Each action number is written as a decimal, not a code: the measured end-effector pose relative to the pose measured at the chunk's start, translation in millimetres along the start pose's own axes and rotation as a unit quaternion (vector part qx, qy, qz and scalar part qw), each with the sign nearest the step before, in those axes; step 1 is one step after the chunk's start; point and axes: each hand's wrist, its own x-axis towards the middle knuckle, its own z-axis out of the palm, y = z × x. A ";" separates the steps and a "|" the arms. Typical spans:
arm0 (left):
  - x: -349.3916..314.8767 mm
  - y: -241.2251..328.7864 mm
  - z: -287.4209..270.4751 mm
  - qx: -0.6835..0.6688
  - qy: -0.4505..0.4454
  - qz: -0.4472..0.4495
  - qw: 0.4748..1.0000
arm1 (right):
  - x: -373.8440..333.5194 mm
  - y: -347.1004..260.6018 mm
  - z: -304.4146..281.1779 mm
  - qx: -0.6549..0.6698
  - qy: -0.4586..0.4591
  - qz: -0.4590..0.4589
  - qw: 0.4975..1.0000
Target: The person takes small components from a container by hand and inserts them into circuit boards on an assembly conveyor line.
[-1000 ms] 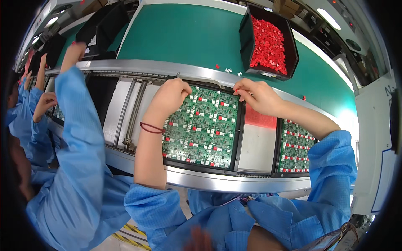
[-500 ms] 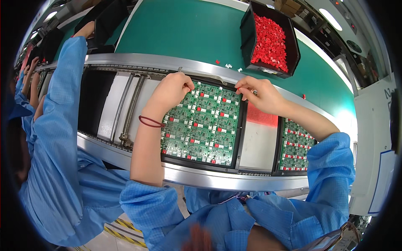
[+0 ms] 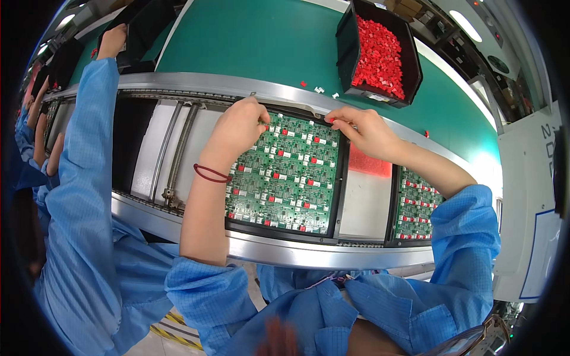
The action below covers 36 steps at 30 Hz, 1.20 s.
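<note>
A green circuit board panel with rows of small red and white connectors lies in a black frame on the conveyor. Over the panel's far left corner, my left hand is closed, its thumb and forefinger pinching a small red connector. My right hand hovers by the frame's far right corner. Another red connector is held between its fingertips. Curled fingers partly hide both pieces.
A black bin of red connectors stands on the green work surface. Loose red and white pieces lie near the metal rail. A second populated panel sits right. At left, a co-worker's hand touches another black bin.
My right hand has shifted slightly left along the frame's far edge with its red connector. My left hand stays at the panel's far left corner. The co-worker's hand has moved at the bin.
</note>
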 end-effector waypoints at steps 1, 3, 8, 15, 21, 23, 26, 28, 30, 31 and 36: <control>-0.1 -2.1 -0.6 -0.002 0.000 0.002 1.000 | 1.5 -0.3 2.2 -0.006 -0.004 0.008 1.000; 0.2 -6.0 -2.0 0.013 -0.015 -0.018 1.000 | 5.0 -1.2 4.9 -0.017 -0.010 0.016 1.000; 0.4 -12.0 -8.3 -0.009 -0.028 0.012 0.999 | 8.4 8.3 14.2 -0.004 -0.049 0.017 0.999; 3.1 -10.3 -5.8 0.024 0.065 -0.010 0.998 | -3.1 14.0 25.6 -0.013 -0.020 0.031 0.999; 4.7 -15.6 -0.4 0.041 0.056 -0.004 0.998 | -1.2 11.3 31.4 -0.011 -0.015 0.038 0.999; 5.2 -14.5 -1.4 0.016 0.058 -0.001 0.998 | -2.5 8.7 33.5 -0.022 -0.007 0.054 0.998; 2.4 -21.1 -4.9 0.024 0.065 0.000 0.998 | 0.4 5.6 40.2 -0.055 -0.003 0.034 0.998; -7.6 -29.0 -12.0 0.032 0.073 -0.009 0.997 | 7.8 -3.9 48.6 -0.072 -0.010 0.021 0.997; 2.4 -31.3 -5.5 0.026 0.073 0.016 0.997 | 3.5 -3.2 48.6 -0.103 0.003 0.034 0.994; 7.5 -31.7 -2.2 0.020 0.065 0.018 0.998 | 1.3 -2.3 49.2 -0.125 0.012 0.044 0.991; -4.1 -43.8 -11.8 0.024 0.062 -0.003 0.998 | 4.3 -12.8 67.8 -0.187 0.040 0.000 0.981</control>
